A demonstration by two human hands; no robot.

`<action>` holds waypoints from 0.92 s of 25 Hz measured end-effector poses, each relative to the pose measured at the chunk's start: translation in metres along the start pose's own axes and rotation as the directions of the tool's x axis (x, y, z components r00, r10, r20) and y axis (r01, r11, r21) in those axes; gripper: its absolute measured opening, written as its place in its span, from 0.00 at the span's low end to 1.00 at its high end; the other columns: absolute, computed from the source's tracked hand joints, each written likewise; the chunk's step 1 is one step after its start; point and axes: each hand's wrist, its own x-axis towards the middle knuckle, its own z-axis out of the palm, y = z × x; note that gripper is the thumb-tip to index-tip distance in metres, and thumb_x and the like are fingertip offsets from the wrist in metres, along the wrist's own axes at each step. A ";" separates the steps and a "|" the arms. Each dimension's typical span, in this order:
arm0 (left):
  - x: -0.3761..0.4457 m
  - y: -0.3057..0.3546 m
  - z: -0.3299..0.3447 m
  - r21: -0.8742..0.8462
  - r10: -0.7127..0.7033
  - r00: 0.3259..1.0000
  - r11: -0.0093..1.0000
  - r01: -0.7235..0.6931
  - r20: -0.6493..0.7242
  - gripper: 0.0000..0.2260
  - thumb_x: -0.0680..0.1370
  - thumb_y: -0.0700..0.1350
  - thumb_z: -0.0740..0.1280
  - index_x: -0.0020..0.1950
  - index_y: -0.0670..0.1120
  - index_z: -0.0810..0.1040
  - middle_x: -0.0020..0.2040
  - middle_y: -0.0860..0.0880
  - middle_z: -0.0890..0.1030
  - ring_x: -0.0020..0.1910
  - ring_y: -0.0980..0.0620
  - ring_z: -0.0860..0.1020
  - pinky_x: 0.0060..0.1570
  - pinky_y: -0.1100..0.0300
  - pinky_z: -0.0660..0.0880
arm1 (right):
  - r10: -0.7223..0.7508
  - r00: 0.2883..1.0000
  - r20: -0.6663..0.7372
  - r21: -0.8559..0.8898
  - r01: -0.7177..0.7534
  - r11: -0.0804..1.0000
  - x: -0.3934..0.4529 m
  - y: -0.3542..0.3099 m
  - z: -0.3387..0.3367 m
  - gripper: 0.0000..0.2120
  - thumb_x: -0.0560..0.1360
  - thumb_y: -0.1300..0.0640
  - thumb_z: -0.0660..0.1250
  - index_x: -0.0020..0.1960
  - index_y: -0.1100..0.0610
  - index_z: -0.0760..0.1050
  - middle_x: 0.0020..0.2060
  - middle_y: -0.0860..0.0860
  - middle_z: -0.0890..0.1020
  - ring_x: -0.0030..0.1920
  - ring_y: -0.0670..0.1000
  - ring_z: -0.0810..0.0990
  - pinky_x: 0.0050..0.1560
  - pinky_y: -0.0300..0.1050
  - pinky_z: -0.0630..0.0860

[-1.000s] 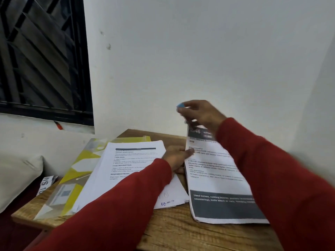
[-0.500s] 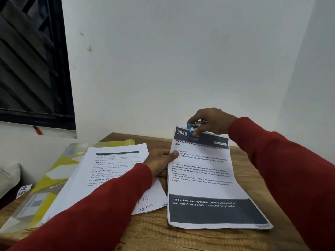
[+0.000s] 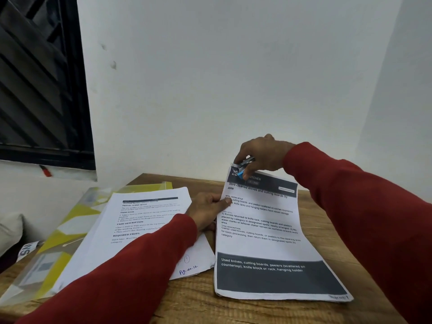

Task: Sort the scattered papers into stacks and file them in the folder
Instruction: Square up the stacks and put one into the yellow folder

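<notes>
A stack of printed papers with dark header bands (image 3: 264,244) lies on the right of the wooden table. My right hand (image 3: 261,155) grips a small blue and silver stapler (image 3: 243,166) clamped over the stack's far left corner. My left hand (image 3: 208,209) rests on the table beside the stack, its thumb pressing the stack's left edge. A second paper stack (image 3: 131,228) lies to the left, on top of a yellow and clear plastic folder (image 3: 56,249).
The wooden table (image 3: 233,309) stands against a white wall. A dark window grille (image 3: 35,78) fills the upper left. A pale cushion (image 3: 11,230) and a printed label (image 3: 27,250) sit off the table's left edge.
My right hand has brought the stapler down from above the stack onto its far left corner. The top sheet now lies flatter. The camera has shifted right and closer.
</notes>
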 end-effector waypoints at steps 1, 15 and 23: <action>0.000 0.000 0.000 0.004 0.004 1.000 1.000 -0.004 0.003 0.10 0.81 0.46 0.66 0.57 0.42 0.82 0.48 0.41 0.86 0.50 0.40 0.85 0.51 0.41 0.81 | -0.014 1.000 0.000 -0.012 0.014 1.000 0.001 -0.001 0.000 0.22 0.69 0.40 0.75 0.60 0.44 0.79 0.58 0.43 0.79 0.60 0.50 0.74 0.56 0.47 0.57; 0.003 -0.003 -0.001 0.030 0.045 0.999 0.999 -0.045 0.012 0.08 0.81 0.43 0.67 0.56 0.42 0.83 0.50 0.43 0.86 0.51 0.42 0.85 0.55 0.47 0.81 | 0.020 0.997 0.073 -0.033 -0.018 0.999 0.006 0.008 0.003 0.13 0.63 0.34 0.75 0.41 0.34 0.73 0.49 0.41 0.81 0.57 0.54 0.72 0.64 0.57 0.67; 0.006 -0.007 -0.001 0.051 0.068 0.998 0.996 -0.068 0.004 0.08 0.81 0.42 0.67 0.55 0.41 0.84 0.50 0.41 0.86 0.52 0.41 0.84 0.58 0.42 0.79 | 0.010 0.997 0.073 -0.009 -0.009 1.000 0.006 0.009 0.004 0.18 0.64 0.34 0.75 0.50 0.41 0.79 0.48 0.46 0.81 0.54 0.55 0.75 0.63 0.57 0.70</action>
